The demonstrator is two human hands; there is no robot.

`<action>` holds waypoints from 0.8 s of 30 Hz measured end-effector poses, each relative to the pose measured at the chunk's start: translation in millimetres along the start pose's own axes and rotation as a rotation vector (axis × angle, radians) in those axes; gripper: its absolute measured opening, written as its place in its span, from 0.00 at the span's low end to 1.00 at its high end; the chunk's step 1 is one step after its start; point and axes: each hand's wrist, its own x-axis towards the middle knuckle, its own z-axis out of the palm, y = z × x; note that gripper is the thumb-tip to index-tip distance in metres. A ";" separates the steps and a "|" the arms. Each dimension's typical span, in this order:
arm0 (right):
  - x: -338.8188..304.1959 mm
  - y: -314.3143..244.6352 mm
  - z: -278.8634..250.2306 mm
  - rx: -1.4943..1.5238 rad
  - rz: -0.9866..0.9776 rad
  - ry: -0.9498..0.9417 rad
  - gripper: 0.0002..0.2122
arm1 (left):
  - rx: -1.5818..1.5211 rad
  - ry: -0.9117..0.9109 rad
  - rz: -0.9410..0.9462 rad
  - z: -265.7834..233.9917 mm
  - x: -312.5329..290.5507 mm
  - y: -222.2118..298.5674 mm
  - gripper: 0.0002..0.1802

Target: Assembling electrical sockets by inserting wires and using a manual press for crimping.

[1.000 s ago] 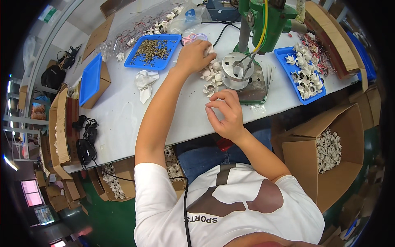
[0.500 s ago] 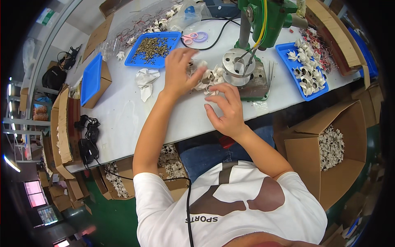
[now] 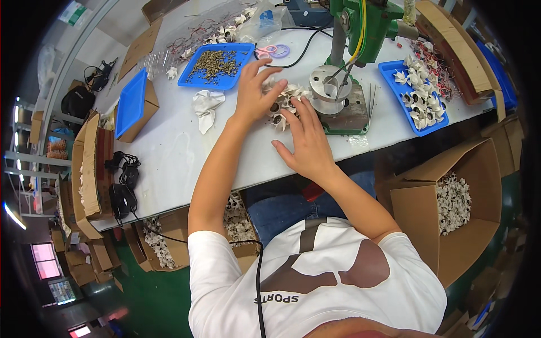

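A pile of small white finned parts (image 3: 280,105), like little fan wheels with dark centres, lies on the table before me. My left hand (image 3: 253,97) is at the pile's left side, fingers apart, thumb over the parts. From the near right, my right hand (image 3: 307,141) reaches in with its fingers stretched out and fingertips at the pile's edge. Neither hand grips a part that I can see, though fingers cover some of them. Just right of the pile stands a round metal fixture (image 3: 328,107) on the base of a green press (image 3: 369,39).
A blue tray (image 3: 251,47) of small brass-coloured pieces stands behind my left hand, beside scissors (image 3: 265,52). To its left lies a crumpled white cloth (image 3: 207,110). Another blue tray (image 3: 420,134) at right holds more white parts. An open carton (image 3: 414,219) stands below the table's right edge.
My right hand has moved forward, its fingers straightening from a curl to lie over the pile's near edge. My left hand stays by the pile's left side. The view has shifted slightly.
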 end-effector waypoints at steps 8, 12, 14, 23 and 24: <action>-5.0 2.8 2.0 0.002 -0.013 0.025 0.32 | -0.207 -0.336 -0.105 -0.9 12.3 13.3 0.23; -3.0 0.1 4.4 -0.019 -0.019 0.050 0.31 | -0.220 -0.453 -0.089 -8.5 12.9 20.9 0.22; -3.0 -0.2 4.9 -0.029 -0.015 0.038 0.31 | -0.221 -0.469 -0.109 -12.2 11.0 23.3 0.22; -3.8 1.9 3.1 -0.068 -0.063 0.008 0.37 | -0.270 -0.334 -0.131 -20.2 -26.7 55.9 0.22; -4.0 2.1 3.9 -0.047 -0.069 0.026 0.38 | -0.280 -0.303 -0.147 -20.9 -32.5 55.9 0.22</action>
